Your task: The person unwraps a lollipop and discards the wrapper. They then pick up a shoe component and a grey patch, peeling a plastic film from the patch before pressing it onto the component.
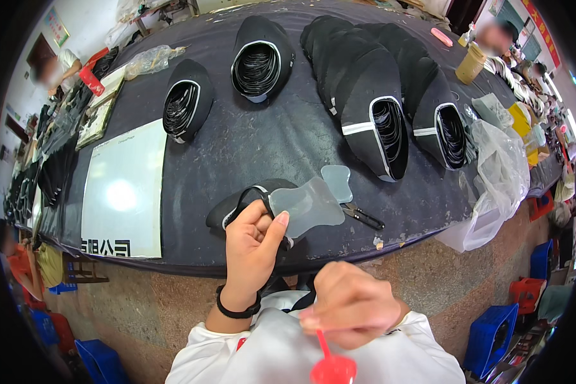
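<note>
My left hand [253, 249] pinches a translucent, curved-edged plastic piece [310, 203] between thumb and fingers, above the table's near edge. Partly behind that hand lies a black shoe upper [227, 206], and a black band passes by the fingers. My right hand [355, 304], slightly blurred, is closed on a thin red stick [324, 344] in front of my chest. Below the stick is a round red part [334, 371]; whether the two are joined I cannot tell. Just beyond the held piece are a smaller translucent piece [337, 182] and black-handled thread snips [365, 217].
Stacked black uppers [365, 77] fill the far right of the dark-covered table [269, 134]; two smaller stacks, one a nested upper [189, 99], stand farther left. A white board [125, 192] lies at left, a clear plastic bag [493, 192] at right. Other people sit farther off.
</note>
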`<state>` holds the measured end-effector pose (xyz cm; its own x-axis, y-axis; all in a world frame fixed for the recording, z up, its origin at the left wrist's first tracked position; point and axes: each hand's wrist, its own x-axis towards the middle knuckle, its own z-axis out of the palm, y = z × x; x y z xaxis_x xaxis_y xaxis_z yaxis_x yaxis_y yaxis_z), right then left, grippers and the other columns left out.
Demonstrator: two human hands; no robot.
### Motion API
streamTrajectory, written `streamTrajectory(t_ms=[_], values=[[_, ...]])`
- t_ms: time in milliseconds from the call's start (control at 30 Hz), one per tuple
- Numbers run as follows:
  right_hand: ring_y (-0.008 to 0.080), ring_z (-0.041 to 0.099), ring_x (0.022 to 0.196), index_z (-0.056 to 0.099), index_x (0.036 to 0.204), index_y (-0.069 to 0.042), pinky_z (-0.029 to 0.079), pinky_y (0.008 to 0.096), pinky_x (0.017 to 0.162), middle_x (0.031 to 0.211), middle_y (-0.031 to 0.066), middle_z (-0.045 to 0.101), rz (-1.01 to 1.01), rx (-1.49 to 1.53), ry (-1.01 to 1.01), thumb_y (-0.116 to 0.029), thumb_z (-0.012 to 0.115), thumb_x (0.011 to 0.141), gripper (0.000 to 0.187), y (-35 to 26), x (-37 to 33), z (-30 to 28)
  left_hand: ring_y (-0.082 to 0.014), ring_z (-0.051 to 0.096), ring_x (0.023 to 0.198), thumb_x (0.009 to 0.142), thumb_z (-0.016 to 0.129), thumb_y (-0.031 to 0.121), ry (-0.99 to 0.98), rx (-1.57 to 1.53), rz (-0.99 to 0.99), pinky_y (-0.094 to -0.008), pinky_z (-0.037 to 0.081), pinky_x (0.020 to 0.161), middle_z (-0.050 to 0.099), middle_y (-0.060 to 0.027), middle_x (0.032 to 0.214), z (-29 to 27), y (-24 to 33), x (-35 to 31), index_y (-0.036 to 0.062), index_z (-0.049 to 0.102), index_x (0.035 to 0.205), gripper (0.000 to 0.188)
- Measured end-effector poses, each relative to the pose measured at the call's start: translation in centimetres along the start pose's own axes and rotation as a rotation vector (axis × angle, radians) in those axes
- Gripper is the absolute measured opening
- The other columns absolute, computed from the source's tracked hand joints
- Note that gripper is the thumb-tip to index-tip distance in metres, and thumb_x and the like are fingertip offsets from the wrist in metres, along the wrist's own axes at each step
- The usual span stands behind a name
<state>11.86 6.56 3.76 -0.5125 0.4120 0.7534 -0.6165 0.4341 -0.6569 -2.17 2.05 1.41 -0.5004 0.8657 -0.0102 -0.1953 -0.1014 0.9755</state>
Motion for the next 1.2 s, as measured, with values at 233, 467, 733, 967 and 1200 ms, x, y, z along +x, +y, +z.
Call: streamTrajectory(t_ms=[233, 467, 733, 967, 1200], values=[[0.0157, 0.047, 0.056, 0.064, 0.080, 0.001, 0.035, 0.0270, 0.049, 0.078, 0.0095, 0.061, -0.153, -0.018, 0.057, 0.006, 0.074, 0.061, 0.022, -1.0, -0.5, 0.9, 0.0022, 0.043, 0.060, 0.087, 0.052, 0.004, 0.015, -0.063, -0.002, -0.0140, 0.034, 0.053, 0.058, 0.0017, 0.072, 0.3, -0.2, -0.1, -0.0038, 0.055, 0.100, 0.015], [0.0180, 0.050, 0.062, 0.063, 0.075, 0.000, 0.038, 0.0263, 0.050, 0.079, 0.0123, 0.061, -0.261, 0.043, -0.103, 0.001, 0.069, 0.068, 0.009, -2.0, 0.9, -0.2, 0.0029, 0.038, 0.056, 0.087, 0.053, 0.004, 0.019, -0.009, -0.015, -0.0140, 0.032, 0.051, 0.051, 0.0054, 0.065, 0.2, 0.0, 0.0, -0.0036, 0.056, 0.095, 0.012], [0.0163, 0.047, 0.069, 0.063, 0.083, -0.002, 0.038, 0.0263, 0.056, 0.083, 0.0101, 0.061, -0.424, 0.088, -0.060, 0.001, 0.067, 0.073, 0.012, -2.8, 1.5, 0.0, 0.0031, 0.033, 0.055, 0.086, 0.054, 0.003, 0.050, -0.033, 0.024, -0.0139, 0.028, 0.049, 0.042, 0.0083, 0.059, 0.5, -0.1, -0.2, -0.0038, 0.056, 0.093, 0.010], [0.0176, 0.050, 0.072, 0.064, 0.082, -0.001, 0.040, 0.0267, 0.059, 0.084, 0.0109, 0.061, -0.420, 0.161, -0.001, 0.001, 0.067, 0.073, 0.010, -2.7, 0.9, -0.2, 0.0023, 0.033, 0.057, 0.085, 0.054, 0.002, 0.092, -0.018, 0.051, -0.0134, 0.027, 0.053, 0.048, 0.0066, 0.063, 0.3, 0.2, -0.6, -0.0049, 0.056, 0.095, 0.012], [0.0193, 0.052, 0.074, 0.065, 0.081, -0.001, 0.043, 0.0268, 0.063, 0.085, 0.0117, 0.061, -0.433, 0.212, 0.033, 0.000, 0.065, 0.075, 0.006, -1.6, 2.7, 1.0, 0.0016, 0.039, 0.061, 0.085, 0.054, 0.001, 0.087, -0.072, 0.059, -0.0135, 0.030, 0.056, 0.054, 0.0041, 0.068, 0.1, 0.1, -0.5, -0.0063, 0.056, 0.098, 0.015]])
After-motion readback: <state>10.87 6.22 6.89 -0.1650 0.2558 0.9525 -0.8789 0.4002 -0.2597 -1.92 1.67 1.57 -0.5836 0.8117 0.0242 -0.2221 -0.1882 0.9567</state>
